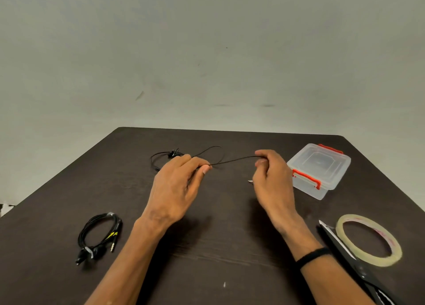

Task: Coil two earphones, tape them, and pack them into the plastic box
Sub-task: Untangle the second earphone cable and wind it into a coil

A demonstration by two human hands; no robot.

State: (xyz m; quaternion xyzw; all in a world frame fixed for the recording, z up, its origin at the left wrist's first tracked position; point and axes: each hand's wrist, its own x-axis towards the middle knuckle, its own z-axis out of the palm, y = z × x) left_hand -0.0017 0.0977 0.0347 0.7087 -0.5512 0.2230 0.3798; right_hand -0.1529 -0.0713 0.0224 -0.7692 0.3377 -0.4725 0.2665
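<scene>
A black earphone cable (232,161) is stretched in the air between my two hands above the dark table (218,247). My left hand (177,185) pinches it at the fingertips, and its slack loops with the earbuds lie on the table behind that hand. My right hand (271,178) grips the other end, with the metal plug tip poking out below the fingers. A second earphone (99,235), coiled and bound with tape, lies at the near left. The clear plastic box (319,169) with red latches stands closed at the far right.
A roll of clear tape (368,239) lies flat at the near right, with black scissors (349,261) just left of it, blades pointing away from me. A grey wall rises behind the table's far edge.
</scene>
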